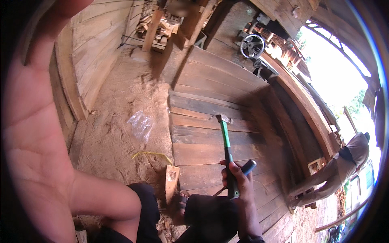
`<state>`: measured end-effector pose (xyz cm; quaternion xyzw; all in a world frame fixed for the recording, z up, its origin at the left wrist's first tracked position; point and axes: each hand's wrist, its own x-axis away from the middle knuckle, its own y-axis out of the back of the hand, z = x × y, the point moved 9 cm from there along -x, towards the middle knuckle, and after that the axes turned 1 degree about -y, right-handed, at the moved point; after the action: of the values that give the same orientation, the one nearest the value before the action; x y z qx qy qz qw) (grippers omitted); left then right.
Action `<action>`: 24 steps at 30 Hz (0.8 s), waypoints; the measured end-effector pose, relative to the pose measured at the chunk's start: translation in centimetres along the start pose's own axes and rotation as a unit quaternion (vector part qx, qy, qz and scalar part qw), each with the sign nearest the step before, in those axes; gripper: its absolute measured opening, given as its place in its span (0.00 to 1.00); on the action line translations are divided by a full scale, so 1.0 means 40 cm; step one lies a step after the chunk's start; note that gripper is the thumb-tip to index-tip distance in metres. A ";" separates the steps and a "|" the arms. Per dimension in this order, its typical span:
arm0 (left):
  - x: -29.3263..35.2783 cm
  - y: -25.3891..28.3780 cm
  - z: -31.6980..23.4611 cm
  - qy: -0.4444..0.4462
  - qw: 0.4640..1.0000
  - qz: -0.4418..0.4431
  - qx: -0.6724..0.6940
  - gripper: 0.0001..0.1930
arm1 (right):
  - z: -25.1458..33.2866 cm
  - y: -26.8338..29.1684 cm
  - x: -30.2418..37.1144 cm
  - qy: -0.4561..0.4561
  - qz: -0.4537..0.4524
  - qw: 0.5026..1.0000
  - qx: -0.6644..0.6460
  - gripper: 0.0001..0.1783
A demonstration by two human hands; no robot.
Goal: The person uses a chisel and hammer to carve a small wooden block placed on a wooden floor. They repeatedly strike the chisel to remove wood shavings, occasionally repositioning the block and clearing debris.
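Left hand (36,133): close to the camera at 9 o'clock, palm facing the lens. Digits stand wide apart, one rising toward 12 o'clock at the upper edge, one bent at 3 o'clock of the palm's base; the remainder cannot be made out.

Right hand (243,186): fingers closed around the lower, dark part of the hammer (227,148). The green upper handle projects beyond the fingers; the head points between 11 and 12 o'clock. A second tool (249,166) is gripped across the hammer, blunt dark end at 1 o'clock, thin shaft at 8. The forearm enters from 6 o'clock.

From the right hand: block (172,184) at 9 o'clock, beside the planks (214,152) beneath the hammer; clear film (140,125) at 10; co-worker (342,166) at 3; handwheel (252,46), farther off, at 12.
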<state>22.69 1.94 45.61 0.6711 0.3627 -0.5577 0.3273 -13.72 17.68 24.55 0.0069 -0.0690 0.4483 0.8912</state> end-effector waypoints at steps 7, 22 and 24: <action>-0.007 -0.021 0.024 -0.002 1.000 -0.005 0.025 0.20 | -0.003 0.018 -0.003 0.004 -0.004 1.000 -0.010 0.21; -0.019 -0.046 0.023 -0.003 0.999 0.002 0.045 0.20 | -0.013 0.041 -0.005 0.009 -0.006 1.000 -0.018 0.22; -0.017 -0.046 0.024 -0.003 0.999 0.001 0.049 0.20 | -0.010 0.043 -0.004 0.010 -0.007 1.000 -0.020 0.23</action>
<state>20.55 1.99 46.08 0.6852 0.3334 -0.5762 0.2955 -15.14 18.61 24.03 -0.0147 -0.0691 0.4404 0.8950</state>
